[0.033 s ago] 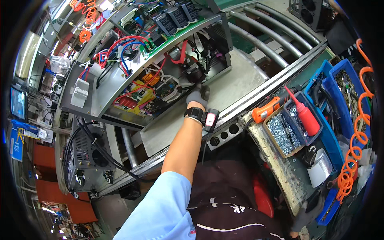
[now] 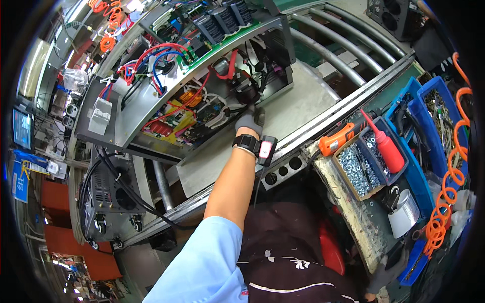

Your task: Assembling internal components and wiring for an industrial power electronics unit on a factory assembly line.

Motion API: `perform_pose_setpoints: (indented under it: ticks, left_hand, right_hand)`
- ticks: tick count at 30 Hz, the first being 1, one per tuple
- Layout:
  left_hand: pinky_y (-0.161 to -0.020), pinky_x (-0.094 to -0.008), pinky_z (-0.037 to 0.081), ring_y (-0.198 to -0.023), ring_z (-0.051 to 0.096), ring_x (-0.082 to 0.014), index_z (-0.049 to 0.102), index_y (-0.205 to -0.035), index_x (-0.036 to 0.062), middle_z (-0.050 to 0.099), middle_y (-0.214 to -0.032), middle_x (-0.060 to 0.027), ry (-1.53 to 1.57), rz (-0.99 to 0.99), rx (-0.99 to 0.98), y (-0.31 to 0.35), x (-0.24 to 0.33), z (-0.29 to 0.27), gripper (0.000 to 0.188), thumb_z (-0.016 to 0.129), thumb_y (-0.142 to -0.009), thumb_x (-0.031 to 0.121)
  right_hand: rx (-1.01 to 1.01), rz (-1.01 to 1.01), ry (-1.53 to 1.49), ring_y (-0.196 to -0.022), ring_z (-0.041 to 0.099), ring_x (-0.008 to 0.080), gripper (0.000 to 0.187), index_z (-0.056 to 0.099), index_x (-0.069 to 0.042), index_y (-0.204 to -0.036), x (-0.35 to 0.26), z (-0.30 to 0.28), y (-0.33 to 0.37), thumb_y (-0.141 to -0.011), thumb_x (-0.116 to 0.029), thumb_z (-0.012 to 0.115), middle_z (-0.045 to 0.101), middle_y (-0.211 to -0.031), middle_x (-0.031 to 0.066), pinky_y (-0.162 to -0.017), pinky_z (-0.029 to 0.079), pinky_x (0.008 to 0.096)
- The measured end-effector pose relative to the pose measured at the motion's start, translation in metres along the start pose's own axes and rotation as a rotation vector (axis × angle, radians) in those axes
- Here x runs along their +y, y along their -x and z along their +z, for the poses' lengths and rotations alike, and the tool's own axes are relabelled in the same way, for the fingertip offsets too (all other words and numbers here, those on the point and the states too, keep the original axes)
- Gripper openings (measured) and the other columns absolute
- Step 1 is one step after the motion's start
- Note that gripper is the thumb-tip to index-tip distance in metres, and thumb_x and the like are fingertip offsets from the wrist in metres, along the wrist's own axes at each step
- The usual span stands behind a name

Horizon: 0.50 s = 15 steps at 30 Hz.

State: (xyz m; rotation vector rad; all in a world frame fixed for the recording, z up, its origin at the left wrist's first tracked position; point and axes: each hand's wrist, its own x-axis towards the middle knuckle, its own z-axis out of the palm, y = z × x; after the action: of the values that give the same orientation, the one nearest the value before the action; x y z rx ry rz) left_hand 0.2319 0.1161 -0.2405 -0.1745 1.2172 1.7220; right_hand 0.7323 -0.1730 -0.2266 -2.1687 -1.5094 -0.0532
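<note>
Where wires tangle, gloved left hand [image 2: 249, 120] touches metal chassis [image 2: 151, 103].

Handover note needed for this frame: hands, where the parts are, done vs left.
Left hand: gloved, wrist device on, reaching into the open machine chassis at the black cables on its right end; whether it grips anything is hidden.
Right hand: not in view.
Chassis lies on a metal plate over the roller conveyor, wiring exposed, cover off.
Orange power screwdriver lies unused beside the screw tray; red squeeze bottle rests across it.
Done: internal boards and wires fitted. Left: cable work at the right end; housing not closed.
</note>
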Motion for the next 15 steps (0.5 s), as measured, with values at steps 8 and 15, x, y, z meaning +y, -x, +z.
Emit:
perform_pose_setpoints:
  ticks: [8,15]
  left_hand:
    - [-0.063,-0.0304,0.053,-0.08,0.064,-0.022,0.057,-0.101,0.0086,0.065,-0.09,-0.0073,-0.028,0.044,-0.094,-0.004,-0.009,-0.004,0.016,0.058,-0.088,0.019]
    - [-0.058,-0.0333,0.054,-0.075,0.064,-0.0255,0.055,-0.098,0.0089,0.064,-0.084,-0.0113,0.133,0.003,-0.07,-0.018,-0.02,0.0,0.018,0.056,-0.09,0.025]
  right_hand:
    - [0.027,-0.032,0.059,-0.122,0.038,0.0352,0.052,0.048,0.002,-0.12,0.013,0.004,0.003,-0.072,-0.015,0.057,0.044,-0.129,0.0191,-0.104,0.027,0.0445]
    - [0.137,-0.196,0.071,-0.104,0.05,0.0406,0.06,0.055,0.002,-0.108,-0.017,-0.013,-0.002,-0.078,-0.049,0.064,0.053,-0.113,0.0236,-0.09,0.04,0.0483]
